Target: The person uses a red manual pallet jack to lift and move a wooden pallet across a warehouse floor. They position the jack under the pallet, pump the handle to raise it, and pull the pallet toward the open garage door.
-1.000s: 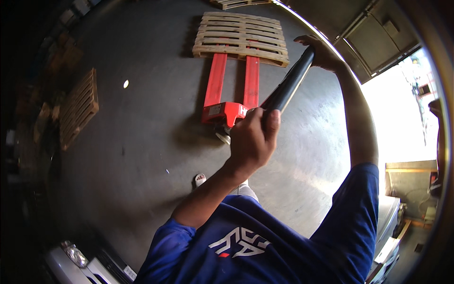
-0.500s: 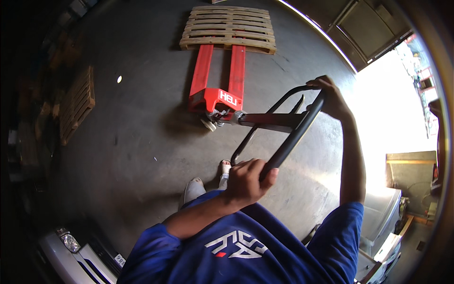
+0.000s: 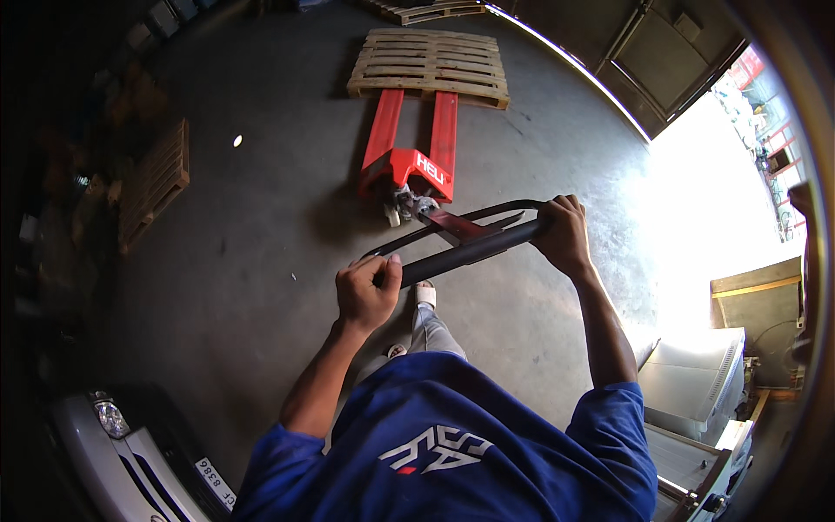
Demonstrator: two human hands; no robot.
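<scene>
Both my hands grip the black loop handle (image 3: 470, 255) of a red pallet jack (image 3: 405, 163). My left hand (image 3: 365, 291) is wrapped round the handle's left end, and my right hand (image 3: 564, 233) closes on its right end. From the handle a shaft (image 3: 461, 228) runs down and away to the jack's wheels. The two red forks point away from me, their far ends reaching a wooden pallet (image 3: 428, 63). How deep the forks go into it is hidden under the slats.
Another wooden pallet (image 3: 156, 187) leans at the left, and one more (image 3: 426, 9) lies at the far edge. A parked vehicle's front (image 3: 130, 461) is at lower left. Metal cabinets (image 3: 696, 374) stand at lower right, below a bright doorway (image 3: 704, 191).
The handle has swung left and come more level, straight in front of me. My left hand moved left and up, my right hand down and left. My feet have shifted in a step.
</scene>
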